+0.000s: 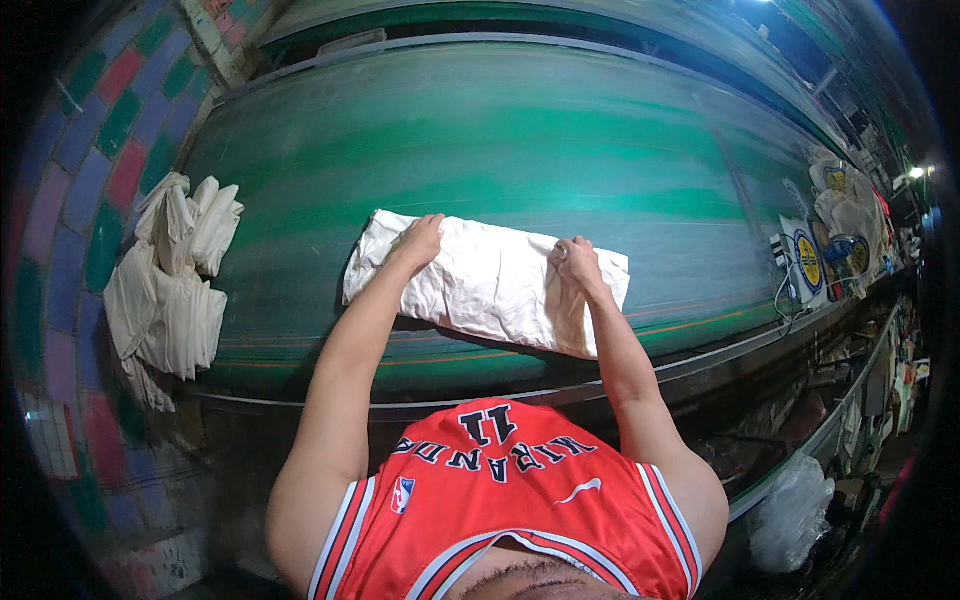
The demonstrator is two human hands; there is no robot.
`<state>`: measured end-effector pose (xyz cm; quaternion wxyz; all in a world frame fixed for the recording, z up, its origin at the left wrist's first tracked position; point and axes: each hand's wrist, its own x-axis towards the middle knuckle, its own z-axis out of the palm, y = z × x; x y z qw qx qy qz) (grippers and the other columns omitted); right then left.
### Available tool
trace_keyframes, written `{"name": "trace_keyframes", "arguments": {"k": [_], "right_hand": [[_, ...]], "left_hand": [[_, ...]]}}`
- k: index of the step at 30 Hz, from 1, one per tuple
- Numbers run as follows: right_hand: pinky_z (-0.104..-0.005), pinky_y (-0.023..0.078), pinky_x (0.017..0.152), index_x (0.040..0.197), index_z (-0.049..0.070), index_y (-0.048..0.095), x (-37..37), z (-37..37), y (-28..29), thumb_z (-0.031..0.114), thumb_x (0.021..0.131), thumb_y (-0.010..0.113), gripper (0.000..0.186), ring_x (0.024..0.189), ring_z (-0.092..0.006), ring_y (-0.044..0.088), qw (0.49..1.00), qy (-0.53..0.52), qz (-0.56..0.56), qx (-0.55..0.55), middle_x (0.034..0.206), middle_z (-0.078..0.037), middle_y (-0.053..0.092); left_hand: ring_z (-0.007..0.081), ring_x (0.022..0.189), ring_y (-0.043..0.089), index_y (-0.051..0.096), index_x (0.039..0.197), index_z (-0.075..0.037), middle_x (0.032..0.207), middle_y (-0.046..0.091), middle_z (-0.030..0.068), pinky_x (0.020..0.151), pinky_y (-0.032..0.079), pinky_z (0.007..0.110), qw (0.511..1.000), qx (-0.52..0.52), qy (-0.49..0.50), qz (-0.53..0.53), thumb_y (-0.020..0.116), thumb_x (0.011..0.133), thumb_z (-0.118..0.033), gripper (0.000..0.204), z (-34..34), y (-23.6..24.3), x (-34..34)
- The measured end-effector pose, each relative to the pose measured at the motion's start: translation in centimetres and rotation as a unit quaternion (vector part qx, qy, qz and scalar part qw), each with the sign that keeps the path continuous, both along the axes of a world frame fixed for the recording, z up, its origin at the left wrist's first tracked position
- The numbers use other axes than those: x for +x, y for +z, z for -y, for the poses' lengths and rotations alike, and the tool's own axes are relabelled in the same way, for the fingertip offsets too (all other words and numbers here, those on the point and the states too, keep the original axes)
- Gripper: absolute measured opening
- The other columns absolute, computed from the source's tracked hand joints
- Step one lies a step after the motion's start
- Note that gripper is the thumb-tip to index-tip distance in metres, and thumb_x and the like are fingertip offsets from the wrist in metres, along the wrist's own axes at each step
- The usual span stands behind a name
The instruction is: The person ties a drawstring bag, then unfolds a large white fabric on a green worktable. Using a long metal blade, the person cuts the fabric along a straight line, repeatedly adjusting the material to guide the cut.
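Observation:
A folded white cloth (480, 280) lies slightly slanted on the green table, near its front edge. My left hand (422, 240) is at the cloth's far edge, left of its middle, with the fingers closed on the fabric. Close to the cloth's right end, my right hand (577, 260) has its fingers bent and pinched on the upper layer. Creases run across the fabric between the two hands. The undersides of the fingers are hidden against the cloth.
Piled white cloths (170, 280) hang over the table's left end, beside a painted brick wall (85, 190). On the right end are a white board with a yellow and blue round emblem (806, 262), a cable and more cloth. A clear plastic bag (790, 512) sits low right.

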<state>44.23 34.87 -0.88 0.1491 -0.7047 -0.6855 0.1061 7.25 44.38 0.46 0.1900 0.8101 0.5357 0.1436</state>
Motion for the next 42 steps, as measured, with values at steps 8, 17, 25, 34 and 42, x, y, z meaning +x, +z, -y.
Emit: {"name": "trace_keyframes", "arguments": {"k": [8,17,25,34,42], "right_hand": [[-0.0378,0.052,0.076,0.103,0.001,0.064,1.2,2.6,8.3,0.002,0.079,0.065,0.024,0.083,-0.0262,0.066,0.956,0.169,-0.207,-0.118,0.090,-0.018,0.068],[-0.0374,0.054,0.081,0.131,0.004,0.058,1.1,8.1,12.2,0.034,0.100,0.061,0.043,0.089,-0.0177,0.071,0.742,0.277,-0.356,-0.495,0.110,-0.009,0.072],[-0.0474,0.050,0.093,0.129,0.008,0.058,4.4,3.0,1.9,0.038,0.071,0.085,0.071,0.111,-0.0416,0.059,0.999,-0.026,-0.021,-0.035,0.128,-0.023,0.055],[-0.0404,0.051,0.057,0.083,0.002,0.069,4.6,7.5,4.5,0.009,0.072,0.067,0.013,0.063,-0.0233,0.066,0.933,0.057,-0.177,-0.308,0.068,-0.015,0.065],[-0.0428,0.044,0.105,0.133,0.006,0.055,6.5,2.1,7.7,0.023,0.081,0.076,0.059,0.123,-0.0362,0.054,0.970,0.033,-0.136,0.198,0.132,-0.023,0.055]], "left_hand": [[0.0347,0.120,0.054,0.067,0.101,-0.009,0.122,0.060,0.0179,0.101,0.041,0.052,0.994,0.034,-0.062,-0.079,0.054,0.084,-0.011,0.022,-0.3,4.7,0.9],[0.0206,0.089,0.070,0.046,0.141,0.000,0.104,0.072,0.0144,0.074,0.055,0.034,0.797,-0.524,-0.292,-0.075,0.077,0.085,-0.032,0.072,8.4,15.9,-6.3],[0.0372,0.119,0.060,0.039,0.143,0.004,0.128,0.059,0.0293,0.096,0.050,0.043,0.971,-0.106,0.205,-0.057,0.074,0.086,-0.037,0.078,5.2,3.2,-9.3],[0.0150,0.054,0.056,0.065,0.092,-0.004,0.070,0.059,0.0065,0.042,0.042,0.030,0.879,-0.390,0.211,0.175,0.076,0.083,-0.026,0.026,9.5,-1.0,-14.1],[0.0276,0.099,0.064,0.023,0.148,-0.003,0.128,0.055,0.0170,0.088,0.052,0.037,0.822,0.008,0.249,0.513,0.067,0.091,-0.015,0.073,5.9,2.4,-11.1]]}}
